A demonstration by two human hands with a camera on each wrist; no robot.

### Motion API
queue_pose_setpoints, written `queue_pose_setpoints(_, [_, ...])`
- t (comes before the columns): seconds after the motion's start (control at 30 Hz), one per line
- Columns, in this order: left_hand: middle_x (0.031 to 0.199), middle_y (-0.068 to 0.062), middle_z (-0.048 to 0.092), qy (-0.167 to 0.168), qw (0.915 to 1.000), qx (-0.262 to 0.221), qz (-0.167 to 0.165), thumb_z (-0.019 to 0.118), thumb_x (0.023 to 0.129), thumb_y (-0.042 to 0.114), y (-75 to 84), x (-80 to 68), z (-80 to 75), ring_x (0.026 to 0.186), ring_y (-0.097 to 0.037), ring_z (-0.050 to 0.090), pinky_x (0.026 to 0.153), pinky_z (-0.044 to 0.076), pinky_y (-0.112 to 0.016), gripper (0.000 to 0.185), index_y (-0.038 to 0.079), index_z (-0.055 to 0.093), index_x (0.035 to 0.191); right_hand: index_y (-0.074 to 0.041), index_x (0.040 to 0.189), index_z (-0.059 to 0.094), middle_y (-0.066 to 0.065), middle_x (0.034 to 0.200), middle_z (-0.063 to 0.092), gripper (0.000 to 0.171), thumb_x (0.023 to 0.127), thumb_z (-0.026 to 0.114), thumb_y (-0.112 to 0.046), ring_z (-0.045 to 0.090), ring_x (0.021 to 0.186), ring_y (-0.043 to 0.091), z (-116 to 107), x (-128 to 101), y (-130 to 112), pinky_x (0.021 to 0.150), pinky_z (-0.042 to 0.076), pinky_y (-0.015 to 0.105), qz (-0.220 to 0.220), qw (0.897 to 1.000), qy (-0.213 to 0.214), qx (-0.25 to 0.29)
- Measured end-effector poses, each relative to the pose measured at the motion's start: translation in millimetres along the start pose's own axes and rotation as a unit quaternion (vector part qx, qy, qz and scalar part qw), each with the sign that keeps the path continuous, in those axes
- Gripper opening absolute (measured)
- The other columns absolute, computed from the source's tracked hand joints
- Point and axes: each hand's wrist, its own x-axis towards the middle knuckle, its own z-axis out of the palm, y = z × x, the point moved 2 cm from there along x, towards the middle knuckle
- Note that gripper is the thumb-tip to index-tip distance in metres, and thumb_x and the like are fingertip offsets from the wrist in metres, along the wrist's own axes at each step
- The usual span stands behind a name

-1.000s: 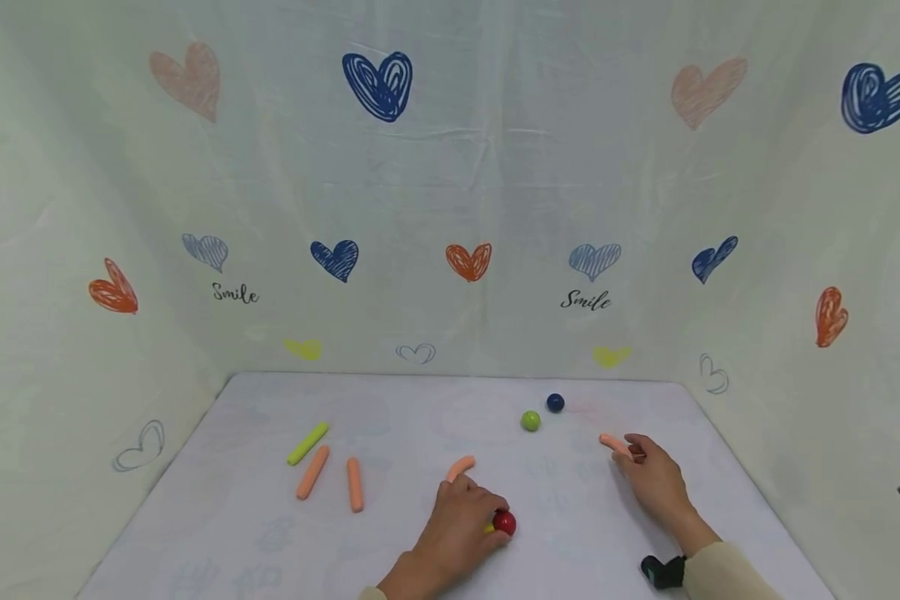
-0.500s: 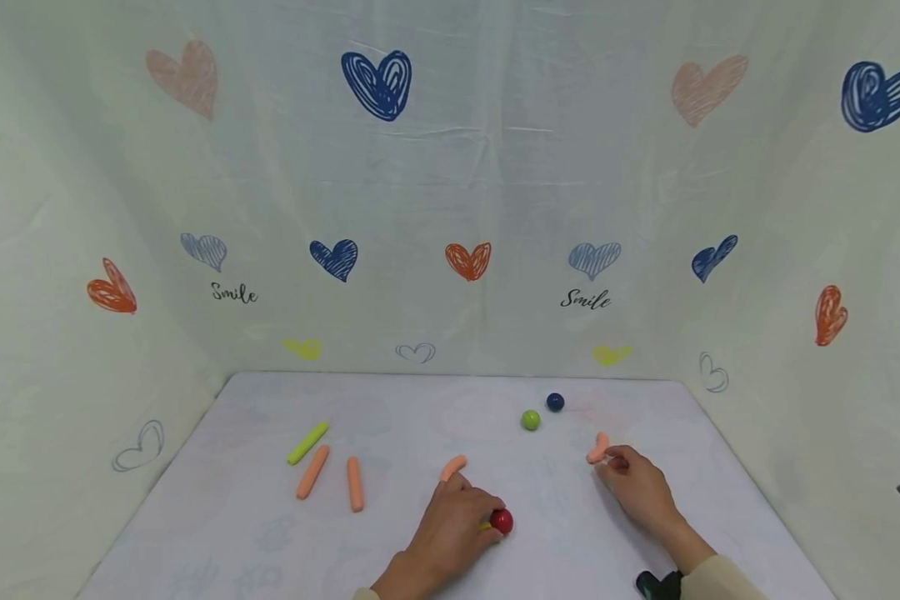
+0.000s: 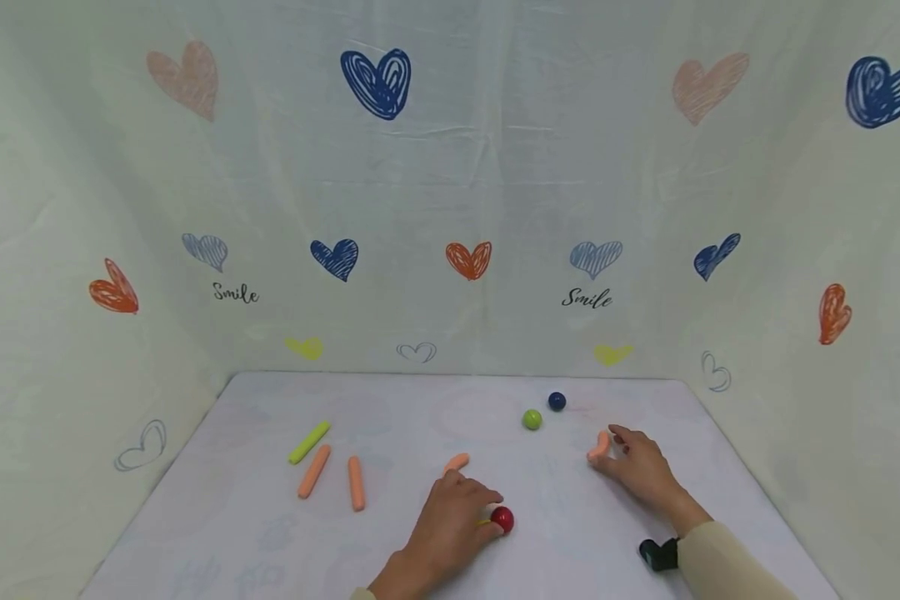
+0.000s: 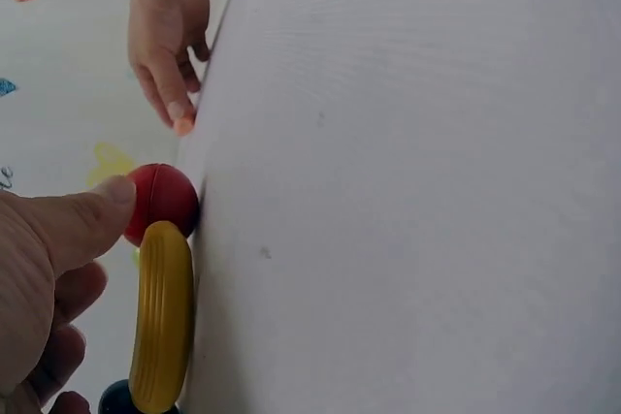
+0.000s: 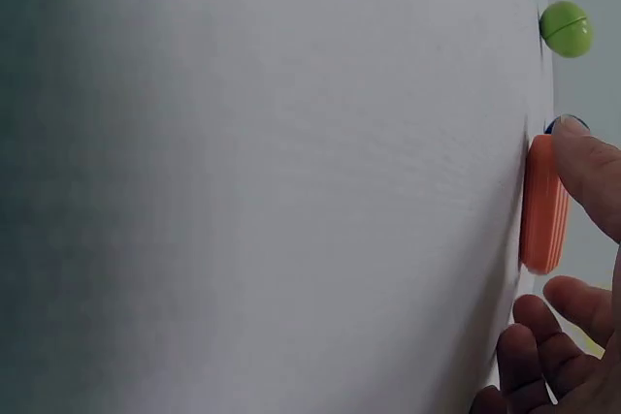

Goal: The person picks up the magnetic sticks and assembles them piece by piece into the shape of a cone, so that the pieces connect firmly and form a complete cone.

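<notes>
I see the right hand (image 3: 641,471) pinching the orange stick (image 3: 598,447) between thumb and fingers (image 5: 587,167), on the worktop (image 3: 390,417) right of centre. The stick's long axis runs away from me, left of the palm. The left hand (image 3: 450,521) curls over the red ball (image 3: 502,519) and yellow stick (image 4: 163,312).

We count four orange sticks (image 3: 313,471) (image 3: 356,482) (image 3: 457,462) (image 3: 598,445), one green stick (image 3: 309,442), one yellow stick (image 4: 162,315), and three balls: red (image 3: 502,519), green (image 3: 532,419), blue (image 3: 557,402).
</notes>
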Motion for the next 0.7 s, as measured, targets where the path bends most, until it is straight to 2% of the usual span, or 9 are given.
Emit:
queue_pose_setpoints(0.1, [0.103,0.014,0.065,0.037,0.9989,-0.019,-0.022,0.089,0.085,0.036,-6.7,-6.5,-0.4,0.101,-0.01,0.051,0.088,0.047,-0.031,0.032,0.029,0.08,0.115,0.007,0.148,0.051,0.031,0.139,0.059,0.084,0.091,0.081,-0.047,0.055,0.126,0.047,0,2,1,0.102,0.046,0.065,-0.006,1.0,-0.002,-0.007])
queue_pose_setpoints(0.2, [0.106,0.013,0.057,0.062,0.9946,-0.05,-0.066,0.091,0.083,0.036,-15.5,-12.5,-2.6,0.098,-0.009,0.043,0.086,0.046,-0.029,0.035,0.029,0.079,0.116,0.006,0.147,0.053,0.032,0.138,0.059,0.082,0.091,0.08,-0.048,0.055,0.125,0.048,-1,4,0,0.102,0.045,0.066,-0.012,1.0,-0.001,-0.011])
queue_pose_setpoints(0.27, [0.109,0.01,0.055,0.071,0.9894,-0.082,-0.096,0.092,0.082,0.034,-21.3,-14.8,-5.4,0.102,-0.011,0.042,0.087,0.048,-0.029,0.038,0.027,0.079,0.117,0.005,0.146,0.054,0.032,0.137,0.059,0.081,0.091,0.08,-0.048,0.055,0.124,0.048,-1,5,-1,0.101,0.045,0.066,-0.01,1.0,-0.001,-0.014])
queue_pose_setpoints(0.4, [0.117,0.006,0.052,0.049,0.9727,-0.15,-0.17,0.092,0.082,0.03,-31.6,-14.7,-8.8,0.108,-0.015,0.043,0.092,0.053,-0.033,0.043,0.026,0.077,0.122,0.003,0.148,0.053,0.031,0.138,0.059,0.082,0.091,0.08,-0.05,0.054,0.125,0.048,0,6,-1,0.101,0.044,0.067,0.004,1.0,-0.007,-0.02])
queue_pose_setpoints(0.5, [0.119,0.003,0.052,0.026,0.9584,-0.187,-0.214,0.092,0.083,0.028,-38.1,-13.9,-8.1,0.108,-0.016,0.047,0.091,0.054,-0.034,0.045,0.024,0.076,0.125,0.003,0.148,0.053,0.031,0.14,0.057,0.084,0.09,0.08,-0.05,0.052,0.126,0.049,2,7,0,0.102,0.043,0.068,0.01,1.0,-0.011,-0.022])
queue_pose_setpoints(0.6, [0.119,0.001,0.054,0.022,0.9522,-0.208,-0.223,0.09,0.085,0.026,-43.6,-13.5,-6.2,0.105,-0.016,0.051,0.089,0.053,-0.033,0.043,0.02,0.076,0.126,0.004,0.148,0.053,0.031,0.141,0.057,0.084,0.089,0.081,-0.05,0.051,0.127,0.048,4,7,1,0.103,0.042,0.068,0.008,1.0,-0.01,-0.022])
queue_pose_setpoints(0.7, [0.118,0.001,0.056,0.023,0.9525,-0.213,-0.216,0.087,0.088,0.026,-47.2,-13.7,-4.5,0.104,-0.015,0.053,0.089,0.053,-0.033,0.039,0.018,0.076,0.124,0.005,0.147,0.053,0.03,0.141,0.057,0.083,0.089,0.082,-0.048,0.051,0.127,0.048,5,7,1,0.102,0.042,0.068,0.005,1.0,-0.007,-0.021])
